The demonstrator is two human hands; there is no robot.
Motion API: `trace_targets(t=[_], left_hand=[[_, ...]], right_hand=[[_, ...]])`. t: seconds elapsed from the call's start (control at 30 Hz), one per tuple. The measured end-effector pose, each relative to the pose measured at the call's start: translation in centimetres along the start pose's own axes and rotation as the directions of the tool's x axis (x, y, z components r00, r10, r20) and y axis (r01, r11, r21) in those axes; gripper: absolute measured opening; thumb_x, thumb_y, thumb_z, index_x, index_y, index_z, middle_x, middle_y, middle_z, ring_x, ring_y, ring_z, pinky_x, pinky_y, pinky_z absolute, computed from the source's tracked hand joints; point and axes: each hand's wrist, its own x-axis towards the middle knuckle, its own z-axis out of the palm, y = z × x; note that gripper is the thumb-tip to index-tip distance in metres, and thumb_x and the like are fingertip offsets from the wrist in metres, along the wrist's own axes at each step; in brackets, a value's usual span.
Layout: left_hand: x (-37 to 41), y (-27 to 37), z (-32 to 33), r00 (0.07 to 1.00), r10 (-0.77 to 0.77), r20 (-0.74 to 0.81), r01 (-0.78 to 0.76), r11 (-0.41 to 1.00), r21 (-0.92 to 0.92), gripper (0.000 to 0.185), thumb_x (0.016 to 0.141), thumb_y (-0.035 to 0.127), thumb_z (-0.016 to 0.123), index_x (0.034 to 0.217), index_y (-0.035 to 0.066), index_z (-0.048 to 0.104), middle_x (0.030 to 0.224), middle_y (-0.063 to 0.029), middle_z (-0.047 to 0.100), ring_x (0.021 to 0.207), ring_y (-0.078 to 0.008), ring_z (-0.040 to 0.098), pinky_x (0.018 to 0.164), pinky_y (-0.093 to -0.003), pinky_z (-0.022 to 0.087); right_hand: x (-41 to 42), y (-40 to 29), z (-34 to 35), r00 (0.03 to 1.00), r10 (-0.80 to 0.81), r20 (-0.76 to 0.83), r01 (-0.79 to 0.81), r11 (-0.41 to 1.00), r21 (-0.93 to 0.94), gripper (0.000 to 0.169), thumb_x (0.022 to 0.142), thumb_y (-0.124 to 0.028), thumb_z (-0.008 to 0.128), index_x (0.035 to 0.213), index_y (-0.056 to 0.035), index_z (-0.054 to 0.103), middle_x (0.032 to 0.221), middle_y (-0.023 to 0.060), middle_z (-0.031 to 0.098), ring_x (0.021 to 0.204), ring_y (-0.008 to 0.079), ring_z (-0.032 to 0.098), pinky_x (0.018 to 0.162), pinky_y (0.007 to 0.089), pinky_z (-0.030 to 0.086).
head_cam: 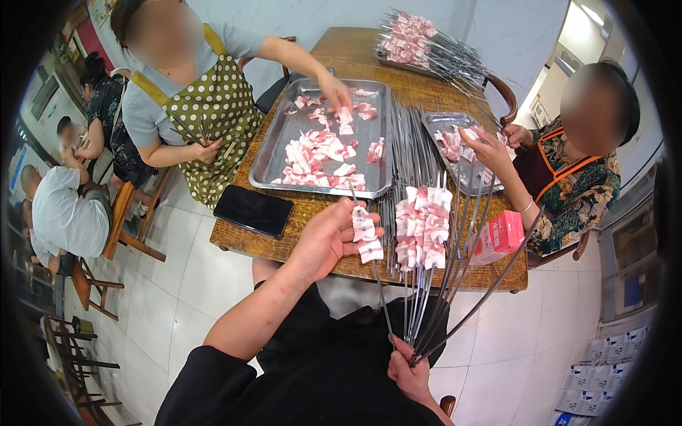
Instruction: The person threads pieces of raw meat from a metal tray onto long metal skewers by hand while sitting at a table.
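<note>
My left hand [322,237] is curled around the upper part of a metal skewer, its fingers behind several pieces of fatty raw meat [365,231] threaded there. Low before my lap, my right hand [410,370] grips that skewer's lower end together with a fan of bare metal skewers [459,266]. Beside the fan, a cluster of loaded meat skewers [423,226] overhangs the table's near edge. Their lower ends converge at my right hand; whether it holds them too, I cannot tell. Beyond my left hand, a large metal tray [319,187] contains loose cut meat [314,152].
Bare skewers [413,144] lie piled on the wooden table [351,48], with a phone [253,211] and a pink carton [498,238] nearby. Two co-workers sit opposite sides; one reaches into the large tray, another works over a smaller tray [434,120]. Finished skewers [413,40] are stacked behind.
</note>
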Motion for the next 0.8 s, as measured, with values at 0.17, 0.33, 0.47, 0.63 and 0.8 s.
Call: trace_targets(t=[0.17,0.33,0.47,0.63,0.8], left_hand=[[0.7,0.2,0.1,1.000,0.025,-0.019,-0.020,0.977,0.214,0.031,0.092,0.019,0.053,0.115,-0.002,0.050,0.106,-0.0123,0.061,0.098,-0.0228,0.061,0.082,-0.0352,0.052],[8.3,6.5,-1.8,0.930,0.367,0.023,-0.080,0.144,0.986,0.019,0.082,0.008,0.059,0.098,0.000,0.063,0.086,-0.0125,0.065,0.075,-0.0186,0.062,0.069,-0.0289,0.048],[14.1,5.5,-6.1,0.901,0.213,0.378,-0.254,-0.448,0.857,0.019,0.075,0.006,0.059,0.092,-0.001,0.062,0.082,-0.0159,0.064,0.077,-0.0306,0.062,0.069,-0.0369,0.048],[14.2,7.0,-3.4,0.993,0.005,0.121,-0.107,-0.430,0.897,0.014,0.070,0.007,0.060,0.082,0.001,0.058,0.085,-0.0171,0.062,0.082,-0.0316,0.061,0.071,-0.0395,0.047],[14.1,7.7,-3.3,0.992,-0.079,0.100,-0.127,-0.540,0.832,0.027,0.069,0.011,0.063,0.093,0.000,0.061,0.088,-0.0211,0.064,0.089,-0.0344,0.062,0.078,-0.0409,0.048]], right_hand=[[-0.3,0.2,-0.1,0.998,-0.048,-0.049,0.051,0.997,0.057,0.036,0.092,0.000,0.046,0.129,-0.0009,0.048,0.060,-0.0024,0.039,0.048,0.0054,0.034,0.043,0.0209,0.031],[-0.4,0.1,-0.3,0.989,-0.125,-0.077,0.132,0.988,0.082,0.038,0.092,0.001,0.046,0.130,-0.0024,0.047,0.058,-0.0019,0.039,0.045,0.0052,0.034,0.041,0.0206,0.031],[-0.4,0.0,-0.5,0.993,-0.107,-0.046,0.105,0.993,-0.051,0.038,0.093,-0.001,0.044,0.131,-0.0010,0.045,0.060,-0.0021,0.037,0.046,0.0062,0.034,0.041,0.0219,0.032],[-0.6,-0.1,-0.5,0.997,-0.073,-0.040,0.073,0.997,0.011,0.039,0.092,0.000,0.045,0.131,0.0006,0.046,0.061,-0.0022,0.041,0.049,0.0043,0.036,0.043,0.0204,0.034],[-0.7,-0.2,-0.4,0.996,-0.077,-0.041,0.076,0.996,-0.035,0.038,0.092,0.000,0.045,0.130,0.0011,0.046,0.061,-0.0028,0.040,0.049,0.0039,0.036,0.043,0.0201,0.034]])
